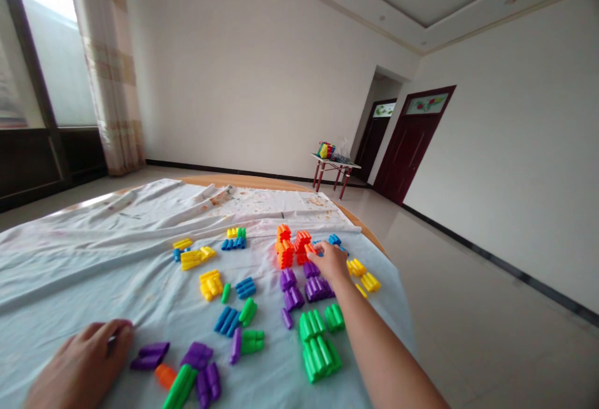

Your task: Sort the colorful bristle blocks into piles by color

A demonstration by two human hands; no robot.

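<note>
My right hand (330, 259) reaches over the far right part of the cloth. Its thumb and fingers pinch an orange plastic block (309, 248) beside a standing orange cluster (302, 241). Another orange cluster (284, 251) stands just left of it. Purple blocks (318, 288) and green blocks (319, 356) line up nearer to me, by my forearm. My left hand (82, 362) rests on the cloth at the near left, fingers loosely bent, a gap showing between thumb and fingers. Nothing shows in it. Closest to it lies a purple block piece (150, 356).
Mixed blue blocks (228, 321), yellow blocks (210, 284) and green blocks (253, 341) lie scattered mid-table. More yellow blocks (369, 281) sit right of my forearm. The cloth (154, 259) is wrinkled over a round table. Behind stands a small table (337, 162) with bags.
</note>
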